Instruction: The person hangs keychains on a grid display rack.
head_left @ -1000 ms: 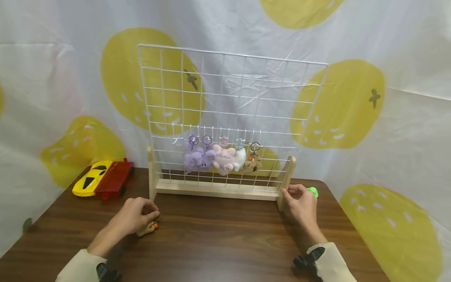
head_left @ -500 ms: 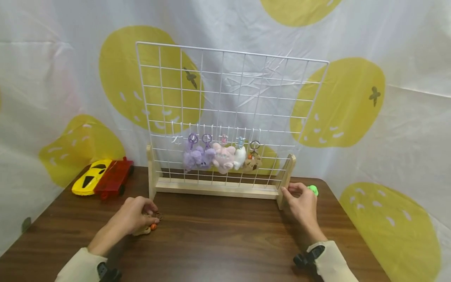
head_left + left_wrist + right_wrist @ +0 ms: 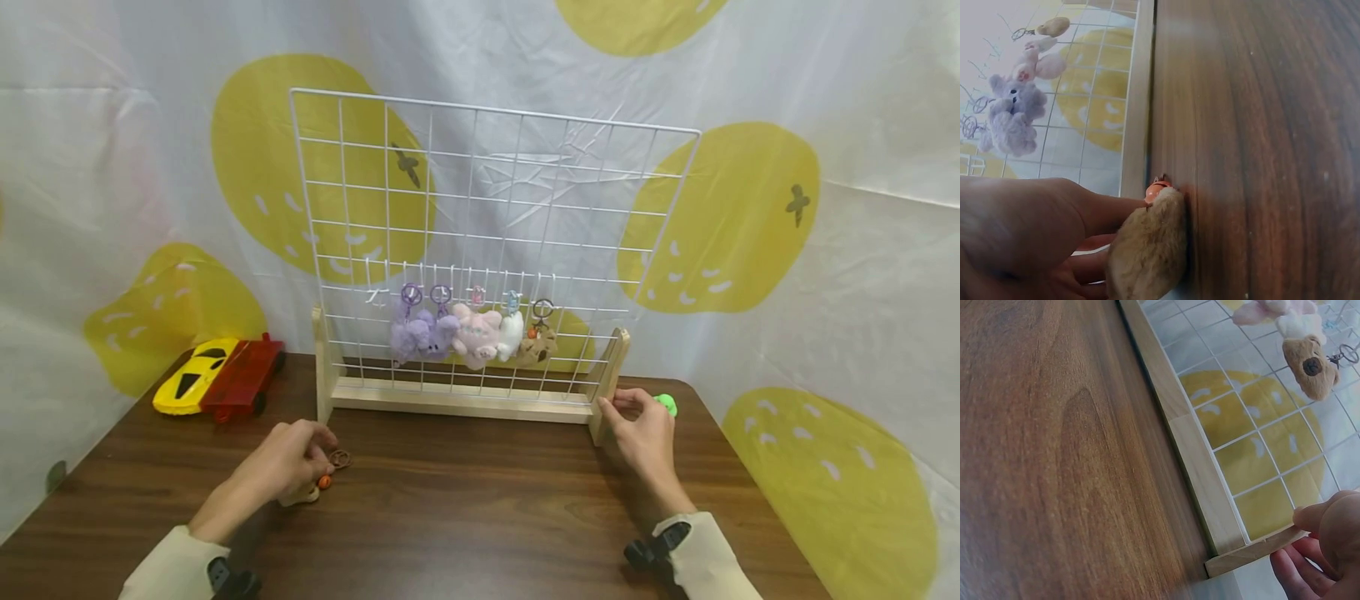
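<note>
At the table's left side, my left hand (image 3: pixel 281 462) pinches a brown plush keychain (image 3: pixel 300 497) low at the tabletop. Its orange bell (image 3: pixel 324 482) and brown ring (image 3: pixel 341 459) stick out past the fingertips. In the left wrist view the furry plush body (image 3: pixel 1150 250) lies against the thumb, partly hiding the fingers behind it. Across the table, my right hand (image 3: pixel 645 433) grips the right wooden upright (image 3: pixel 617 367) of a white wire grid rack (image 3: pixel 495 198). The right wrist view has thumb and fingers on either side of that wooden end piece (image 3: pixel 1250 553).
From the rack's hooks hang purple plush keychains (image 3: pixel 423 337), a pink one (image 3: pixel 477 335), a white one (image 3: pixel 512 336) and a brown bear (image 3: pixel 537 346). A yellow toy car (image 3: pixel 187 383) and red trailer (image 3: pixel 243 379) stand at left, a green object (image 3: pixel 666 406) at right.
The brown keychain has shifted slightly in my left fingers, its ring and orange bell now showing more beyond the fingertips. My right hand has stayed on the upright.
</note>
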Demonstrator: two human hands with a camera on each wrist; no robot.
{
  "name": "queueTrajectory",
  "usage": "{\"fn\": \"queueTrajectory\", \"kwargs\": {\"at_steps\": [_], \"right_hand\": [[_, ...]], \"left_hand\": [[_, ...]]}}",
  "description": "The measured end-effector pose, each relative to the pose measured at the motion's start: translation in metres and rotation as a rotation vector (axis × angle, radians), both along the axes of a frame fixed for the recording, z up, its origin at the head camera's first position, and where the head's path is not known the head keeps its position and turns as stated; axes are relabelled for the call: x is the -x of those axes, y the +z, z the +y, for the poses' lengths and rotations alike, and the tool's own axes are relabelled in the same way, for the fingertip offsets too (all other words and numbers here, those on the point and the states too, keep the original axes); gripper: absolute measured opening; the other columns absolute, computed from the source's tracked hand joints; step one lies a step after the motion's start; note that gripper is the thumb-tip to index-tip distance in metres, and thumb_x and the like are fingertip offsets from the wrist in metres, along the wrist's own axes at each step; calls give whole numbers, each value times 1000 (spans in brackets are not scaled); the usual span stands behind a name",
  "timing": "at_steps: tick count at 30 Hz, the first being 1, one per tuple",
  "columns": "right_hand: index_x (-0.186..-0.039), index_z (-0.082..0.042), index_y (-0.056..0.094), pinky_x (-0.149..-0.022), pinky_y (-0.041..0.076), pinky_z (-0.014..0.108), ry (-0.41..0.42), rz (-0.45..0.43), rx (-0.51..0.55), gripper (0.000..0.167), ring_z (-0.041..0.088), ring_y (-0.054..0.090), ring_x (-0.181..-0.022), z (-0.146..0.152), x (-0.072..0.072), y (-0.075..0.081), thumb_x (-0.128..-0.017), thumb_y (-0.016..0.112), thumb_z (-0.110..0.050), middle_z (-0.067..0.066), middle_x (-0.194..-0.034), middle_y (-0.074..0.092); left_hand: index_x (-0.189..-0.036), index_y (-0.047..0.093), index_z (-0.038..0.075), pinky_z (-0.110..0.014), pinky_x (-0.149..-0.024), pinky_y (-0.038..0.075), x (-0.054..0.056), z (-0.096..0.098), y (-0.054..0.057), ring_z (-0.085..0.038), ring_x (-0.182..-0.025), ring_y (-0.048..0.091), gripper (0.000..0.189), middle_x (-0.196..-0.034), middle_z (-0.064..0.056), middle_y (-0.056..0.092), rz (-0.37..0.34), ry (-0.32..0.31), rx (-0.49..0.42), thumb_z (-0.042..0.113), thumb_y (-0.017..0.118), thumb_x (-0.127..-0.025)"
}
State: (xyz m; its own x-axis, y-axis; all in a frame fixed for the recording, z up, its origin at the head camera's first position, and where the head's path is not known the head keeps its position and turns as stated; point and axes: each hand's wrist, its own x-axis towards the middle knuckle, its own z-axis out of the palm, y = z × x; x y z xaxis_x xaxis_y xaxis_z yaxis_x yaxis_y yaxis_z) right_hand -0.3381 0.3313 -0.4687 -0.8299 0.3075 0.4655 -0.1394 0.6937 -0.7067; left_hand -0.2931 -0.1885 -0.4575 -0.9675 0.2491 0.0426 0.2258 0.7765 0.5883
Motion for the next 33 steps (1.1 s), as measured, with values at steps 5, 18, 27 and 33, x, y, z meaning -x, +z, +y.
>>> {"fn": "queueTrajectory", "kwargs": {"at_steps": [5, 18, 27, 33], "right_hand": [[-112, 0, 78, -84, 42, 12, -3, -14, 4, 28, 36, 77, -109, 0, -1, 1, -96, 85, -21, 20, -109, 82], [-111, 0, 78, -84, 45, 13, 5, -8, 7, 28, 36, 77, -108, 0, 0, 2, -96, 85, -22, 20, -109, 82], [-112, 0, 78, -85, 46, 11, 7, 3, 6, 27, 36, 78, -107, -1, 0, 0, -97, 84, -22, 20, -109, 83], [-110, 1, 78, -81, 41, 3, 6, 29, 5, 27, 37, 79, -104, -1, 1, -1, -95, 85, -20, 20, -107, 83]], "left_hand": [[-125, 71, -9, -32, -71, 55, 0, 1, -1, -12, -77, 64, 33, -83, 3, 73, 23, -12, 4, 0, 73, -93], [-119, 78, -1, -30, -71, 58, 6, 10, 2, -11, -79, 67, 21, -93, -3, 79, 278, 13, -85, 2, 75, -99], [-119, 79, 4, -30, -69, 57, 11, 16, 10, -15, -80, 69, 27, -89, -2, 78, 567, 89, -228, 0, 83, -93], [-121, 78, 6, -22, -71, 50, 18, 21, 19, -18, -82, 71, 27, -91, -1, 78, 712, 144, -271, 6, 84, -94]]}}
